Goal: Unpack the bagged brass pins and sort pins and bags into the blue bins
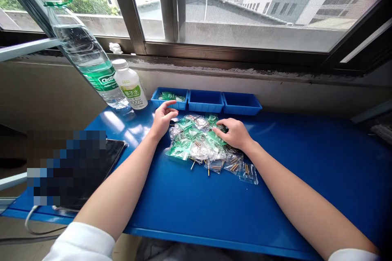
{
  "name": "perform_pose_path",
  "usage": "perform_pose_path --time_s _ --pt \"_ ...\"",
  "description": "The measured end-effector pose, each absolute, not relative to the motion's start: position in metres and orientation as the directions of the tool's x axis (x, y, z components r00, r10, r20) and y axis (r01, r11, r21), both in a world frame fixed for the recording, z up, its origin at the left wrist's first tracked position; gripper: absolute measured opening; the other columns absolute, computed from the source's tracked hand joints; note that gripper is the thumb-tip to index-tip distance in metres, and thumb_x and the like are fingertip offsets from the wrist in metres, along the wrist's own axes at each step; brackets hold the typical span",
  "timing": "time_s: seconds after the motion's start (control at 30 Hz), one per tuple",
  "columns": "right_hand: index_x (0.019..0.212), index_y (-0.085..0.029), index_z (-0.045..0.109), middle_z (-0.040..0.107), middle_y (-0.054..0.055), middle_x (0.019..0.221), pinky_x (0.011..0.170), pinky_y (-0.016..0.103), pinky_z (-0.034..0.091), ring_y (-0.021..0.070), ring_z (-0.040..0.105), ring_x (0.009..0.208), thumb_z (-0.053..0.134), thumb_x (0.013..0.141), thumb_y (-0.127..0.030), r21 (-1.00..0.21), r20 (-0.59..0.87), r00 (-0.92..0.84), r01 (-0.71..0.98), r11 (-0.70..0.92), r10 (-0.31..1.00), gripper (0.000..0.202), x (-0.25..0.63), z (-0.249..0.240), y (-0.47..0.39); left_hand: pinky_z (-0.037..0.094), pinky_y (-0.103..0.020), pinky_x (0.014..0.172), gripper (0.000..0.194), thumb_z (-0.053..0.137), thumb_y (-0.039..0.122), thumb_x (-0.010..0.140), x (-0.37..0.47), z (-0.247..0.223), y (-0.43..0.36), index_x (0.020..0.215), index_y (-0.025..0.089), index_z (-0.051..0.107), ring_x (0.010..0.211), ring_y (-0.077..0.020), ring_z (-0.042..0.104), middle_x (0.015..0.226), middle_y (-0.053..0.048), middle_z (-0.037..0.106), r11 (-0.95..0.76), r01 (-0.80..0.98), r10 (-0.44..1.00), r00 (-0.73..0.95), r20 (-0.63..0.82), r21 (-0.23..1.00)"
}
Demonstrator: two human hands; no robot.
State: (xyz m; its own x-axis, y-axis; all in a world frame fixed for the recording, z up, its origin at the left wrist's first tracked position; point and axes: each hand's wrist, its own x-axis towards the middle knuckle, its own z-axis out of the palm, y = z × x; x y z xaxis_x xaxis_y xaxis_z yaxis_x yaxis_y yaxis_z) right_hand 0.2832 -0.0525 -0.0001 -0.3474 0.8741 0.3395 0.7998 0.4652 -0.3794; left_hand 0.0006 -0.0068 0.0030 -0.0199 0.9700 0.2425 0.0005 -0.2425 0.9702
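Observation:
A pile of small plastic bags [199,147], some green and some clear with copper-coloured pins inside, lies on the blue table [190,204]. At the pile's upper left, just in front of the left blue bin [169,104], my left hand [163,120] is raised with thumb and fingers apart and nothing between them. My right hand [234,132] rests at the upper right of the pile, fingers curled and thumb apart from them over a green bag. Whether its fingertips grip that bag cannot be made out. Green bags [171,96] lie in the left bin.
Two more blue bins, a middle one [206,107] and a right one [243,109], stand by the wall. A large water bottle [88,57] and a white bottle [131,85] stand back left. A dark tablet [101,171] lies at left, near a cable [29,220].

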Motion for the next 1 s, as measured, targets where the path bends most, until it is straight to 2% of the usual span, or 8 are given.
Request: perform_pose_path --time_s 0.13,0.23,0.47,0.77,1.0 --pt "0.095 -0.016 0.07 0.073 0.01 0.085 0.063 0.033 0.049 0.0219 0.066 0.074 0.048 0.091 -0.046 -0.324 0.367 -0.375 0.806 0.495 0.851 0.038 0.2825 0.0008 -0.0541 0.048 -0.03 0.071 0.049 0.068 0.027 0.064 0.0029 0.0056 -0.0094 0.11 0.015 0.062 0.08 -0.0202 0.064 0.074 -0.002 0.066 -0.257 0.011 0.966 -0.008 0.257 0.966" --pt "0.095 -0.016 0.07 0.074 0.009 0.082 0.06 0.03 0.049 0.0202 0.067 0.07 0.045 0.094 -0.045 -0.33 0.418 -0.354 0.799 0.503 0.837 0.038 0.2826 0.0 -0.0543 0.048 -0.03 0.071 0.047 0.068 0.026 0.064 0.0041 0.0072 -0.0115 0.109 0.015 0.062 0.079 -0.0202 0.064 0.074 -0.001 0.066 -0.263 0.015 0.965 0.0 0.263 0.965" --pt "0.096 -0.016 0.07 0.075 0.009 0.08 0.059 0.029 0.05 0.0208 0.07 0.068 0.044 0.094 -0.048 -0.384 0.602 -0.16 0.8 0.46 0.782 0.04 0.2874 -0.0079 -0.0481 0.047 -0.028 0.07 0.044 0.068 0.025 0.066 0.0038 0.0065 -0.0125 0.109 0.014 0.063 0.079 -0.0186 0.063 0.074 -0.001 0.065 -0.28 0.025 0.96 0.022 0.279 0.96" --pt "0.096 -0.018 0.071 0.075 0.01 0.084 0.065 0.034 0.052 0.0245 0.07 0.074 0.051 0.087 -0.056 -0.496 0.503 -0.052 0.8 0.337 0.863 0.043 0.2876 -0.0067 -0.0479 0.048 -0.03 0.07 0.041 0.068 0.027 0.066 0.0043 0.0059 -0.012 0.105 0.015 0.064 0.078 -0.0197 0.063 0.073 -0.001 0.065 -0.285 0.041 0.959 0.021 0.284 0.958" --pt "0.091 -0.018 0.072 0.074 0.009 0.079 0.063 0.033 0.049 0.0232 0.068 0.069 0.053 0.088 -0.052 -0.48 0.531 -0.032 0.812 0.332 0.846 0.039 0.2897 -0.008 -0.0454 0.048 -0.03 0.07 0.039 0.067 0.026 0.067 0.005 0.0064 -0.013 0.104 0.015 0.064 0.076 -0.019 0.062 0.072 -0.001 0.064 -0.282 0.053 0.96 0.017 0.281 0.958"
